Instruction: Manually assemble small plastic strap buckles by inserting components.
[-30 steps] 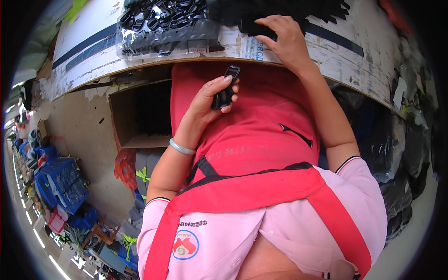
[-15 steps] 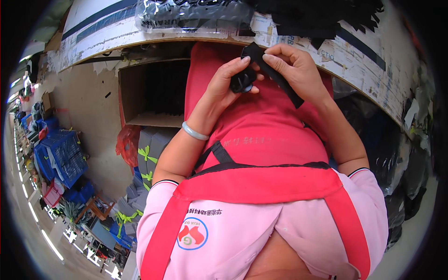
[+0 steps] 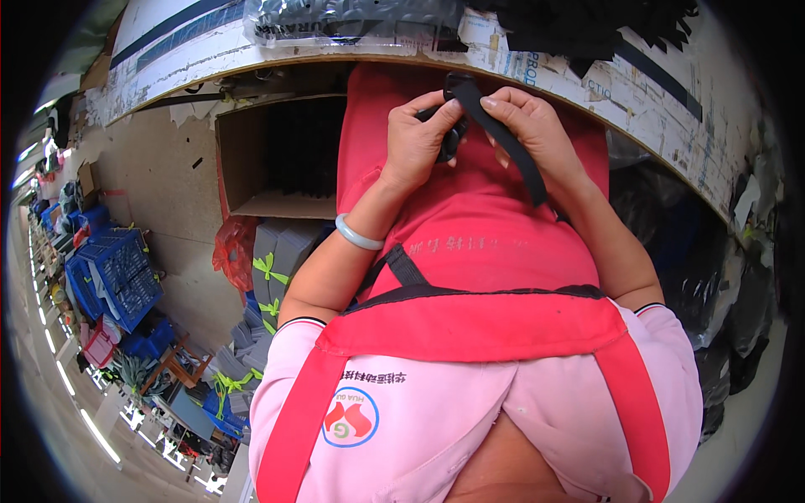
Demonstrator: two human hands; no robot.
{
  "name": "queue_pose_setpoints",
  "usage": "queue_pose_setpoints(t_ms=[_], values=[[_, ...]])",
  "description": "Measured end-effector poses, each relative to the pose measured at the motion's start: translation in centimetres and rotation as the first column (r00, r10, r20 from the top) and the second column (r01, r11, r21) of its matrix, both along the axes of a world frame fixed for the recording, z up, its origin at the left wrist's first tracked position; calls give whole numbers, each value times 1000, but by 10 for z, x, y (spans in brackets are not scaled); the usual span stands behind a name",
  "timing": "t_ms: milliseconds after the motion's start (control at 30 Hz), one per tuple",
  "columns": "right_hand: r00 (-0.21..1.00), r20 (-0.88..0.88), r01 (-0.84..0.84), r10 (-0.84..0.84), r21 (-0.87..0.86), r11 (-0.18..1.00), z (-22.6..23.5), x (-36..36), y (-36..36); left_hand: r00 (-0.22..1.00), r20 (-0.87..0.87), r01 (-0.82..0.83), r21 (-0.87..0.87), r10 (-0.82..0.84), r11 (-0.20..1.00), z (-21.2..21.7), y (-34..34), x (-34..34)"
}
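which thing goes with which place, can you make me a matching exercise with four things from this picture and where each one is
Things
1. black strap
2. pale bangle
3. clear plastic bag
4. red apron

Places
A. on the white worktop
B. worn over the pink shirt
C. in the fingers of the right hand
D. around the left forearm

Pairs: 1-C, 2-D, 3-A, 4-B
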State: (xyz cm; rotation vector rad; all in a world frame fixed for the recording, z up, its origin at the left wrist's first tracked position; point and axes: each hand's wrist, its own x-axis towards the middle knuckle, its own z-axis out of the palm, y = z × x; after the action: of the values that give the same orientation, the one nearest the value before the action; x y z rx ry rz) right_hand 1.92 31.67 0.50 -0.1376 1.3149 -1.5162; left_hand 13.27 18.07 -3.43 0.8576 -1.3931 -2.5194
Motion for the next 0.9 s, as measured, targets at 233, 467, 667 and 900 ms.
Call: queue_pose_setpoints(t_ms=[233,467,667,900], values=[[986,155,81,-65,-97,992,-7,6,-2,997,-29,-76,-107,73,991,4,7,-1],[966,215,192,-145,-215,958,-7,14,-15,952,-298,-245,-606,70,757,-16,3,-7],[989,141,68,-36,-231,970,-21,-2,-14,950,-276,-171,-850,-145,498,-15,-9,-1],[998,62,27,-17,-157,987,-16,0,-14,999,19,19,349,-27,937,17,-25,8]])
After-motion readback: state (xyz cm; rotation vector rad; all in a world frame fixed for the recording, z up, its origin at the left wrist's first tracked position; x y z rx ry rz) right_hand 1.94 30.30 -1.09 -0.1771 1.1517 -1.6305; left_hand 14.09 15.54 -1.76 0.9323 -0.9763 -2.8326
